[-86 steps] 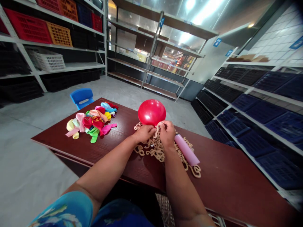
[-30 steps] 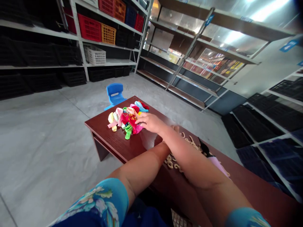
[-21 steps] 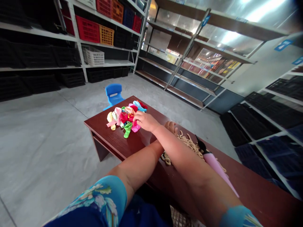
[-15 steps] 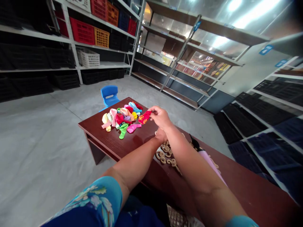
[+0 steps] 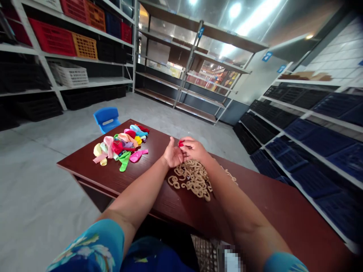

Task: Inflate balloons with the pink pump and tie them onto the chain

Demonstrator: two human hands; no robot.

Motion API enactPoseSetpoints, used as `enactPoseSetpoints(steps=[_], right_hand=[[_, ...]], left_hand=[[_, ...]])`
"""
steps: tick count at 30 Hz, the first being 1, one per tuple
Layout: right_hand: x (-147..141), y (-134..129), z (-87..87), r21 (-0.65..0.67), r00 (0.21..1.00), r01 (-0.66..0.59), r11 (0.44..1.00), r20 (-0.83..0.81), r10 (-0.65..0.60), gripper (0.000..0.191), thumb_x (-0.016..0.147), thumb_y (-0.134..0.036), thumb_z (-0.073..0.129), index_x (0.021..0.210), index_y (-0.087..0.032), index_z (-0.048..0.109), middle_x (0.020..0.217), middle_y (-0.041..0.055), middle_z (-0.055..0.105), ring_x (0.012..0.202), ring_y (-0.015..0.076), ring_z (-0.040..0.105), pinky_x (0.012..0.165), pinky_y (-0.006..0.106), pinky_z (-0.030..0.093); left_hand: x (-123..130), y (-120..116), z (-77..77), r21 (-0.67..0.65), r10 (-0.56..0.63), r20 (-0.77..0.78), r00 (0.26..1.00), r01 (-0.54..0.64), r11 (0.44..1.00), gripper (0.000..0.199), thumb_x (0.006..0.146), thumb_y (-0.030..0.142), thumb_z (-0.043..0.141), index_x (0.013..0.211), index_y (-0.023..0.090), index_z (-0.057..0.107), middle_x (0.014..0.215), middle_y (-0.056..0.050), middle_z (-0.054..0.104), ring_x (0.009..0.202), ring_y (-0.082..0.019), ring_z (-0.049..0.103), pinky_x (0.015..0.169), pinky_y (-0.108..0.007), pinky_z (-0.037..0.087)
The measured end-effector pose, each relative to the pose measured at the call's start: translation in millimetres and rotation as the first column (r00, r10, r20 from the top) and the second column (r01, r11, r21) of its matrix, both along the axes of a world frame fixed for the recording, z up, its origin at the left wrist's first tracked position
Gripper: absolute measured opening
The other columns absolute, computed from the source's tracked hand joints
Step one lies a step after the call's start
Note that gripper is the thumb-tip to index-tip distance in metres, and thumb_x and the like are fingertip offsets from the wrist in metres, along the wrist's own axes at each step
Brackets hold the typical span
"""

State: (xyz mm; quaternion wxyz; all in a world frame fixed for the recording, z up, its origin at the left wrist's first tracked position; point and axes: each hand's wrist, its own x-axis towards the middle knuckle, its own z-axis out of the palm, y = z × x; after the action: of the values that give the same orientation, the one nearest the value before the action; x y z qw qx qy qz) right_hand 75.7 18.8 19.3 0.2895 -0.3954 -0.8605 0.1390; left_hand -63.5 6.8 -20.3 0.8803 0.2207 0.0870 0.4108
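Observation:
My right hand (image 5: 195,149) is closed on a red balloon (image 5: 180,143), uninflated and mostly hidden by the fingers. My left hand (image 5: 173,155) is right beside it, palm turned up, thumb raised and fingers stretched toward the right hand. Both are above the far edge of a heap of tan curled, hook-like pieces (image 5: 195,179) on the dark red-brown table (image 5: 153,177). Farther left lies a pile of limp balloons (image 5: 117,145) in many colours, with a green balloon (image 5: 124,161) and a pink balloon (image 5: 138,155) at its near side.
A blue chair (image 5: 107,120) stands behind the table's far left corner. Shelving with red crates (image 5: 52,37) and a white basket (image 5: 72,75) runs along the left. Dark blue bins (image 5: 314,136) fill racks on the right. A bare metal rack (image 5: 181,85) is at the back.
The view has swung right. My left hand has come out from beneath my right forearm and opened, palm up. The red balloon has been drawn in from the pile's side, between my hands.

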Motion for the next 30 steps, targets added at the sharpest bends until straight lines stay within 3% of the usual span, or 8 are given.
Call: enactPoseSetpoints(steps=[4, 8, 13, 16, 18, 21, 25, 30], right_hand=[[22, -17, -7.8, 0.103, 0.987, -0.012, 0.995, 0.160, -0.004, 0.029, 0.076, -0.028, 0.057, 0.104, -0.029, 0.064, 0.134, 0.0023, 0.042, 0.116, 0.0175, 0.046, 0.097, 0.036, 0.038], [60, -43, 0.9, 0.131, 0.979, 0.166, 0.977, 0.101, -0.179, 0.028, 0.080, -0.032, 0.052, 0.105, -0.024, 0.063, 0.119, 0.0056, 0.055, 0.108, 0.0174, 0.052, 0.094, 0.036, 0.039], [125, -86, -5.2, 0.069, 0.727, 0.661, 0.748, 0.191, -0.660, 0.030, 0.081, -0.041, 0.046, 0.093, -0.021, 0.065, 0.089, 0.0047, 0.065, 0.080, 0.0166, 0.059, 0.074, 0.030, 0.045], [150, -109, -23.9, 0.050, 0.537, 0.793, 0.607, 0.410, -0.737, 0.041, 0.076, -0.052, 0.047, 0.094, -0.019, 0.064, 0.092, 0.0096, 0.065, 0.083, 0.0221, 0.060, 0.069, 0.033, 0.043], [158, -119, -36.5, 0.036, 0.496, 0.813, 0.581, 0.482, -0.723, 0.053, 0.071, -0.059, 0.049, 0.103, -0.018, 0.061, 0.099, 0.0132, 0.064, 0.086, 0.0249, 0.060, 0.067, 0.034, 0.043], [161, -123, -44.9, -0.017, 0.499, 0.816, 0.578, 0.526, -0.688, 0.064, 0.067, -0.063, 0.051, 0.110, -0.016, 0.058, 0.101, 0.0155, 0.063, 0.084, 0.0263, 0.061, 0.065, 0.034, 0.043], [145, -118, -29.5, 0.055, 0.473, 0.821, 0.568, 0.493, -0.730, 0.058, 0.070, -0.061, 0.050, 0.105, -0.016, 0.058, 0.100, 0.0156, 0.061, 0.085, 0.0270, 0.060, 0.065, 0.035, 0.042], [93, -100, -3.7, 0.115, 0.743, 0.578, 0.808, 0.335, -0.579, 0.048, 0.077, -0.050, 0.050, 0.116, -0.023, 0.050, 0.110, 0.0088, 0.057, 0.094, 0.0221, 0.057, 0.074, 0.031, 0.042]], left_hand=[[5, 8, -8.4, -0.137, 0.202, -0.067, 0.977, -0.210, 0.968, 0.026, 0.089, 0.029, 0.039, 0.091, 0.011, 0.059, 0.084, -0.011, 0.064, 0.075, -0.015, 0.060, 0.068, -0.028, 0.048], [5, 17, -16.6, -0.248, 0.357, -0.083, 0.931, -0.366, 0.897, 0.018, 0.087, 0.009, 0.037, 0.086, 0.012, 0.055, 0.078, -0.006, 0.062, 0.059, -0.007, 0.055, 0.054, -0.019, 0.044], [0, 19, -15.3, -0.217, 0.369, 0.005, 0.930, -0.359, 0.908, 0.019, 0.082, 0.004, 0.041, 0.091, 0.016, 0.052, 0.058, 0.004, 0.046, 0.040, -0.004, 0.034, 0.039, -0.016, 0.027], [-5, 18, -13.1, -0.219, 0.374, 0.042, 0.927, -0.356, 0.908, 0.022, 0.080, 0.003, 0.040, 0.092, 0.018, 0.051, 0.054, 0.006, 0.037, 0.038, -0.004, 0.029, 0.038, -0.016, 0.023], [-9, 18, -12.3, -0.212, 0.380, 0.075, 0.922, -0.358, 0.909, 0.019, 0.081, 0.006, 0.040, 0.091, 0.018, 0.052, 0.051, 0.006, 0.032, 0.038, -0.005, 0.028, 0.038, -0.017, 0.023], [-13, 19, -11.7, -0.186, 0.382, 0.108, 0.918, -0.359, 0.915, 0.013, 0.085, 0.016, 0.041, 0.087, 0.017, 0.054, 0.047, 0.006, 0.025, 0.037, -0.006, 0.026, 0.037, -0.018, 0.024], [-18, 21, -12.0, -0.172, 0.434, 0.129, 0.892, -0.411, 0.895, 0.016, 0.087, 0.020, 0.042, 0.090, 0.017, 0.057, 0.049, 0.005, 0.036, 0.041, -0.006, 0.037, 0.042, -0.018, 0.033], [-26, 27, -10.9, -0.266, 0.547, 0.081, 0.833, -0.510, 0.818, 0.018, 0.086, 0.017, 0.041, 0.093, 0.018, 0.058, 0.071, -0.002, 0.059, 0.064, -0.010, 0.058, 0.060, -0.024, 0.045]])
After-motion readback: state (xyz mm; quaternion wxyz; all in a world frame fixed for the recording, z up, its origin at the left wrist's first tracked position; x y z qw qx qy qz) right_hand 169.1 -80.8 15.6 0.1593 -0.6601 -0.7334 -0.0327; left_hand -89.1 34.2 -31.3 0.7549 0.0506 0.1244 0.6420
